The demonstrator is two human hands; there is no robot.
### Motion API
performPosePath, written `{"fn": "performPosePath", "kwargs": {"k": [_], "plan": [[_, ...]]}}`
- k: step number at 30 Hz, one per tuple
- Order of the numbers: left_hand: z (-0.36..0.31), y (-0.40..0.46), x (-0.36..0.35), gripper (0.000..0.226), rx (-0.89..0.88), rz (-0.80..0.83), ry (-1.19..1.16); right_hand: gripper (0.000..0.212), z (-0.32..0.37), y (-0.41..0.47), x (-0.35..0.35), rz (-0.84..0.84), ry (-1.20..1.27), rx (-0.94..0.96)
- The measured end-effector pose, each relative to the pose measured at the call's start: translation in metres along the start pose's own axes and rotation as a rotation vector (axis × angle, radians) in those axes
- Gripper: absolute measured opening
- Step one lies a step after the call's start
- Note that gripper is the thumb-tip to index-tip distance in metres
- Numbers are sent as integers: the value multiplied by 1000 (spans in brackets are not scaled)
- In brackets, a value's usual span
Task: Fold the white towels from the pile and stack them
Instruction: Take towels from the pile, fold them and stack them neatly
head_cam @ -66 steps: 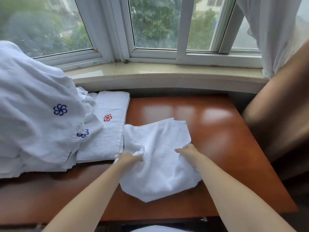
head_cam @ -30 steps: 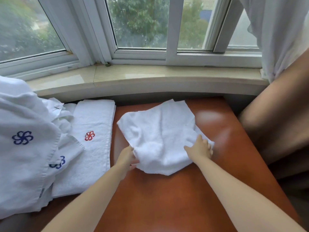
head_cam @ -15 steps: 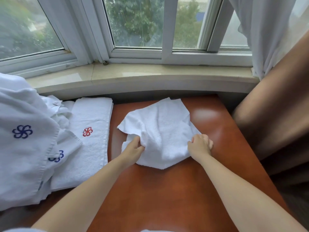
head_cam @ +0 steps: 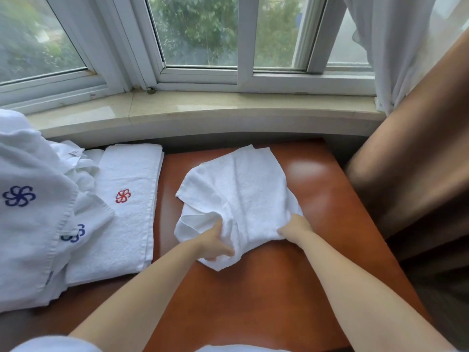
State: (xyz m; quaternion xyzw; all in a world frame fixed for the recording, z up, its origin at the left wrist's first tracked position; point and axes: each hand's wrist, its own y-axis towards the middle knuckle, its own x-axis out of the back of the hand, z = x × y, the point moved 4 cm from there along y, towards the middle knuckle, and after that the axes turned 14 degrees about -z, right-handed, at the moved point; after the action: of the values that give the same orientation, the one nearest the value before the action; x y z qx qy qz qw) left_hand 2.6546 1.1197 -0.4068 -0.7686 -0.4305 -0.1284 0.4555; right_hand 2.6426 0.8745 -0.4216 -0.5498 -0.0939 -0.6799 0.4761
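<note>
Left hand [head_cam: 214, 241] and right hand [head_cam: 295, 228], both curled, grip the near edge of the rumpled white towel [head_cam: 243, 189] mid-frame on the desk [head_cam: 266, 301].

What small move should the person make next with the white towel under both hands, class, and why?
Probably draw the near edge taut and flat. The small towel lies crumpled on the table, its left side bunched where the left hand grips it, while the right hand holds the near right edge. It looks too rumpled to join the folded towel.
</note>
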Motion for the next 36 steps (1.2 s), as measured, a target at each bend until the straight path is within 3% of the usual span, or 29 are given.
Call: {"fn": "performPosePath", "kwargs": {"k": [2,5,8,10,11,15,18,20,22,25,27,29,31,36], "plan": [[3,4,-2,31,-5,-32,134,30,-2,5,2,-1,61,-23],[4,10,17,32,8,-208,-177,30,-6,14,9,-56,224,-102],[20,-4,57,29,94,-676,-569,31,-12,20,22,-176,255,-127],[42,-23,76,36,149,-980,-590,35,-16,21,31,-288,250,-138],[51,-31,78,41,193,-1041,-578,37,-17,21,35,-334,247,-151],[82,-48,50,47,435,-965,-318,32,-19,10,38,-336,175,-180],[101,-59,16,52,554,-752,-295,13,-31,-4,32,-130,44,-175],[111,-69,2,38,579,-673,-277,14,-41,-11,28,15,17,-177],[114,-79,-5,26,556,-656,-136,21,-46,-17,27,72,35,-131],[103,-94,-6,4,443,-779,92,8,-39,-27,35,-108,-111,160],[95,-94,-10,17,275,-873,-15,8,-30,-32,34,-185,-69,352],[88,-93,-16,26,185,-847,-113,10,-29,-36,24,-47,104,371],[88,-86,-22,31,177,-771,-78,23,-32,-40,19,51,114,351],[102,-78,-27,40,235,-734,-24,23,-46,-35,22,-6,165,361]]}}
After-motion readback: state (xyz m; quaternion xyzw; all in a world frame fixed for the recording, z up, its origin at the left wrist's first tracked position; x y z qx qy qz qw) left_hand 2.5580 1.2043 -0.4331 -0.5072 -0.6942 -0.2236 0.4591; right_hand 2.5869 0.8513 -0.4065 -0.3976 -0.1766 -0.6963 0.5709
